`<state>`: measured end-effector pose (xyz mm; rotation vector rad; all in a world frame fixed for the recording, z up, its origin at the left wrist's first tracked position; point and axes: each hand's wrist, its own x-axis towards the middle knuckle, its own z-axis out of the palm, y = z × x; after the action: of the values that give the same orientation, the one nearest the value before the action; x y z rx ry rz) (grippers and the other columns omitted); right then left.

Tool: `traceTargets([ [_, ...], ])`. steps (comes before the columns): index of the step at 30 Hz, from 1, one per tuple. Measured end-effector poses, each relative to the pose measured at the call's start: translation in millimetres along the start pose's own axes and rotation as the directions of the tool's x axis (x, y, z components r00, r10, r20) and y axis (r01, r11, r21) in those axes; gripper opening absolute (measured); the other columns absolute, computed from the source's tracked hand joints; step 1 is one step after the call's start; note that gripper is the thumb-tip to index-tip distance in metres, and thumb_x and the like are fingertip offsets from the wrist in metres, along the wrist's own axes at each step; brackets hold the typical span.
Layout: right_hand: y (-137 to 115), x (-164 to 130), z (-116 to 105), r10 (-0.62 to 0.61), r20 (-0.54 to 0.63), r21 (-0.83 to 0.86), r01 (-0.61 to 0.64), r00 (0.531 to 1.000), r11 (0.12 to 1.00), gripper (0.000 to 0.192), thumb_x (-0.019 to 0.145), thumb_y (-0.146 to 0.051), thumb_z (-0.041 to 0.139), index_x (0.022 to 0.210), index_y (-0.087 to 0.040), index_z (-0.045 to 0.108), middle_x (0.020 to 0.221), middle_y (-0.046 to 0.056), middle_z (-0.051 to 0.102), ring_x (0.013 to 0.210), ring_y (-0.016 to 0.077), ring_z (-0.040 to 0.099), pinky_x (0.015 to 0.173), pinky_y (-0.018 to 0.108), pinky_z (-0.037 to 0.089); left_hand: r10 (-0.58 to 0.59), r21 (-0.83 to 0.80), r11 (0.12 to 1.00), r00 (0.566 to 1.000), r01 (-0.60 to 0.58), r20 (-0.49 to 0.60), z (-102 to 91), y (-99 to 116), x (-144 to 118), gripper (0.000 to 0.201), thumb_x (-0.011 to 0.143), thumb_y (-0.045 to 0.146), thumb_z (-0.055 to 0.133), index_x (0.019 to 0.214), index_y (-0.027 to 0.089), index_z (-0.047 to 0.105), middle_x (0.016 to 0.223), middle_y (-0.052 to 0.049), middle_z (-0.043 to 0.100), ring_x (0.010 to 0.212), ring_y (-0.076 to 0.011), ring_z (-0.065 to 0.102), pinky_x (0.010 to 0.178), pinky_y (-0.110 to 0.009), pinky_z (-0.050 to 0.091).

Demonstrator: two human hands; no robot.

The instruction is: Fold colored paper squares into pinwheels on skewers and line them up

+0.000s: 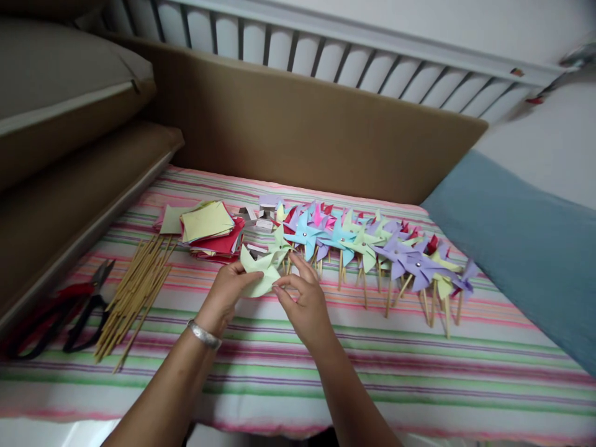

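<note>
A pale green paper pinwheel (pixel 261 273) is held up over the striped cloth, its blades folded in toward the middle. My left hand (pixel 228 288) pinches it from the left side, thumb on top of the paper. At its right edge, my right hand (pixel 302 298) has thumb and forefinger closed near a blade; whether anything small sits between those fingertips is hidden. No stick shows on this pinwheel. Just behind it, another green pinwheel (pixel 280 242) partly overlaps it in view. A silver bracelet (pixel 203 335) circles my left wrist.
Finished pinwheels on sticks (pixel 342 239) lie in a long row at right. Stacked coloured paper (pixel 207 223), small boxes (pixel 264 217), wooden sticks (pixel 135 298) and scissors (pixel 88 310) lie left. A brown board (pixel 298 130) stands behind; a blue surface (pixel 512 248) borders the right.
</note>
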<state>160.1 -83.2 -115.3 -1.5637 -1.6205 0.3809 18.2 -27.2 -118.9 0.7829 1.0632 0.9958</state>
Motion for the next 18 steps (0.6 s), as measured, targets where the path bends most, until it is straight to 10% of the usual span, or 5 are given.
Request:
traceTargets([
  [18,-4.2,0.5,-21.2,0.16,0.185,0.106,-0.182,0.97,0.978,0.018,0.074,-0.017,0.056,0.08,-0.026,0.07,0.117,0.006,0.061,0.117,0.0241,0.051,0.096,0.043,0.038,0.001,-0.024,1.0,0.999,-0.002,-0.049,-8.2,7.7,2.8,0.028,0.046,0.02,0.078,0.072,0.012,0.07,0.065,-0.004,0.071,0.055,-0.015,0.06,0.057,-0.026,0.046],
])
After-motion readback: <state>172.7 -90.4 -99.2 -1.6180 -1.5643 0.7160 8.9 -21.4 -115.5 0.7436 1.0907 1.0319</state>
